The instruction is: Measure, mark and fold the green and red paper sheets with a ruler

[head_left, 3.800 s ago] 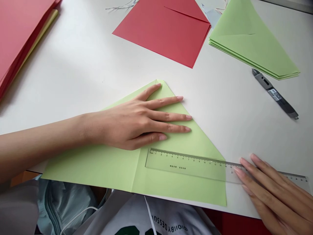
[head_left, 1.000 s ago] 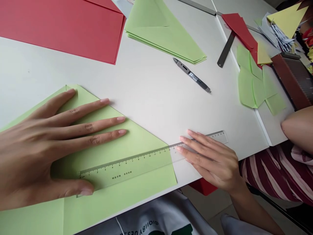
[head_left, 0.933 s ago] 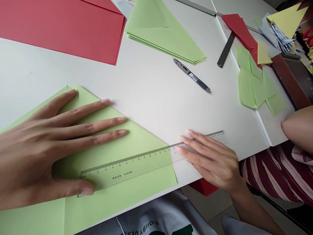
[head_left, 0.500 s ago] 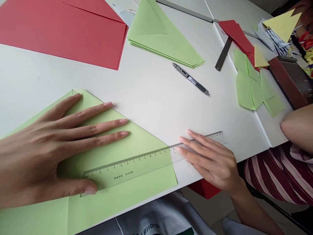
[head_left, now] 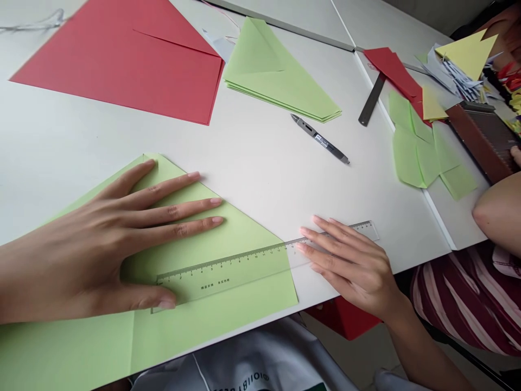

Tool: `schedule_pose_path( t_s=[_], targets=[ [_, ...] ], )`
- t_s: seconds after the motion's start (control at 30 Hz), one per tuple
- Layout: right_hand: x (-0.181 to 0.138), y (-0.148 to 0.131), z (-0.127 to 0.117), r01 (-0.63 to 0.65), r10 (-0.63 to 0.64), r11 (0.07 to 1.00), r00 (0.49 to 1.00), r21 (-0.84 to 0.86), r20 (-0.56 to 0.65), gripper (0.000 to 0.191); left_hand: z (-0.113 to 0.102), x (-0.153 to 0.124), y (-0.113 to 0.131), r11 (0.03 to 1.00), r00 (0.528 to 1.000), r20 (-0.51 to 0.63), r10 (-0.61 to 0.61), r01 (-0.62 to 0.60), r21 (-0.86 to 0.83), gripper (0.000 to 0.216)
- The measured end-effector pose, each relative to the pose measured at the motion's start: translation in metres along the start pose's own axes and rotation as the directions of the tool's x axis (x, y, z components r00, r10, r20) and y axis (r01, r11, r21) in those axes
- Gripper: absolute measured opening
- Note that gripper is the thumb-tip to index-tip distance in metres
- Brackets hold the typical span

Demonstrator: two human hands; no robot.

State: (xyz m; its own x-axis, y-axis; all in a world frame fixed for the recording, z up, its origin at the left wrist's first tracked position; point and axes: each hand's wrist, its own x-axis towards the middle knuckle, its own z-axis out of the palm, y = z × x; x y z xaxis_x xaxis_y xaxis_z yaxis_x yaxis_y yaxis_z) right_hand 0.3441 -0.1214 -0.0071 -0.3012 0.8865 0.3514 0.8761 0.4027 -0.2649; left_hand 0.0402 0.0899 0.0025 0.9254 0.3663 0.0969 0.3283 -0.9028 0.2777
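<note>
A folded light green paper sheet [head_left: 244, 239] lies at the white table's near edge. My left hand [head_left: 101, 244] rests flat on it, fingers stretched out, thumb against the left end of a clear plastic ruler [head_left: 252, 266]. The ruler lies across the paper and sticks out to the right. My right hand [head_left: 350, 266] lies flat on that right end, fingers extended. Neither hand grips anything.
A red sheet [head_left: 122, 60] and a stack of folded green paper [head_left: 277, 81] lie at the back. A grey pen [head_left: 319, 139] sits mid-table. Green pieces [head_left: 423, 152], red and yellow scraps, a dark ruler [head_left: 371, 100] and a paper cutter [head_left: 484, 136] are right. Another person's arm [head_left: 499, 212] is at the right edge.
Since 3.8 s ago the view has swung right; my left thumb now presses the ruler's left end. In the last second only the camera drifts; both hands stay put.
</note>
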Motion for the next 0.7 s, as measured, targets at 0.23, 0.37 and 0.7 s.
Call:
schedule_pose_path(
  t_s=[0.23,0.37,0.7],
  targets=[
    [-0.024,-0.002,-0.003,0.070,-0.058,0.995,0.988,-0.076,0.143,0.070,-0.005,-0.005,0.002,0.980,0.976,0.098,0.196,-0.199,0.023,0.055],
    [-0.052,-0.007,0.000,0.060,-0.053,0.987,0.997,-0.146,0.051,0.056,-0.008,-0.006,0.004,0.987,0.980,0.122,0.157,-0.160,0.022,0.052],
    [-0.075,-0.026,-0.005,-0.050,-0.024,0.974,0.946,-0.220,-0.322,0.055,-0.002,-0.016,0.016,0.984,0.998,0.062,-0.023,0.012,0.176,0.050]
  ],
)
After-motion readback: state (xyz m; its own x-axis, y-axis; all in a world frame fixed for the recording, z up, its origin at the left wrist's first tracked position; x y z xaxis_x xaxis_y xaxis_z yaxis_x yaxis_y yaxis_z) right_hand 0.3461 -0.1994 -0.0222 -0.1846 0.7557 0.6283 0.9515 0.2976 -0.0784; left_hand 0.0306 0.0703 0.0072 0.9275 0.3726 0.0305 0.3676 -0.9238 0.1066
